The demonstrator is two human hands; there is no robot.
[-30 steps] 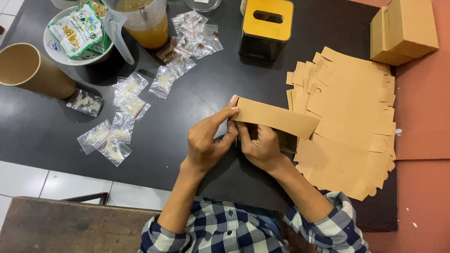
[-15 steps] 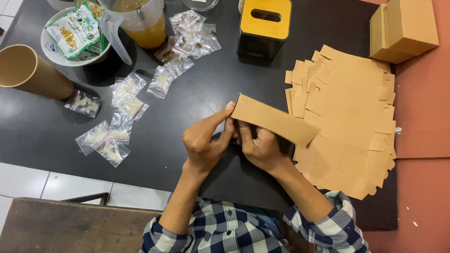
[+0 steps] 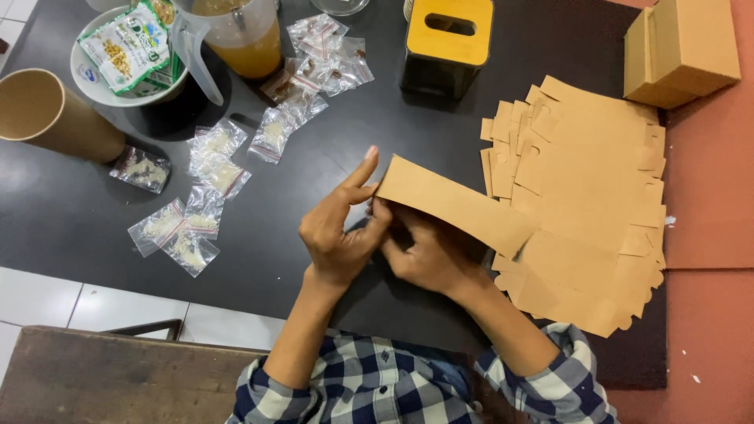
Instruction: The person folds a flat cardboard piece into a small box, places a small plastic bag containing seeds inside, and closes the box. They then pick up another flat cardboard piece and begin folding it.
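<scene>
Both my hands hold a flat brown cardboard box blank (image 3: pixel 455 206) over the black table (image 3: pixel 94 212). My left hand (image 3: pixel 339 232) pinches its left end, index finger raised along the edge. My right hand (image 3: pixel 428 255) grips it from underneath, fingers curled and partly hidden by the cardboard. The blank slants down to the right, towards a spread pile of unfolded brown box blanks (image 3: pixel 585 204).
Several small clear zip bags with pale contents (image 3: pixel 196 212) lie at left, more (image 3: pixel 318 55) at the back. A brown paper cup (image 3: pixel 43 114), a white bowl with a green packet (image 3: pixel 126 47), a jug of orange liquid (image 3: pixel 239 35), a yellow-topped black box (image 3: pixel 448 43) and a folded carton (image 3: pixel 679 47) stand around.
The blank has tilted so its left end is raised and its right end dips to the pile. My left index finger has stretched out along the edge.
</scene>
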